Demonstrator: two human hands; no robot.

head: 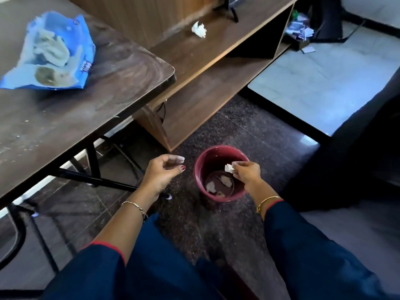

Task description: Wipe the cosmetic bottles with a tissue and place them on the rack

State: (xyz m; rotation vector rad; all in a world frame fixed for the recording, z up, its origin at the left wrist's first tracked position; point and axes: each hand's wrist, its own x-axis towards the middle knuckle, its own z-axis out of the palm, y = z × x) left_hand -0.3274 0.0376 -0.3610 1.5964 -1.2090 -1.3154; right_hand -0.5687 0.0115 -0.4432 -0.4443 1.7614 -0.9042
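In the right grip (246, 173) a small crumpled white tissue wad (229, 168) is pinched above the round maroon plastic bin (216, 149). Judged soft, light and easily torn, it is best taken by its bulk. At nine o'clock, the left grip (161, 173) is loosely curled and empty.

A dark wood bench (91, 109) fills the upper left, and a torn blue packet (49, 53) lies on it. Past its corner runs a low wooden shelf unit (205, 68), with loose papers (299, 29) in its far open compartment and a black bag (326, 18) just beside it. A red bin (218, 149) stands upright on the dark speckled floor (270, 135). Pale tiles (324, 79) lie further right.
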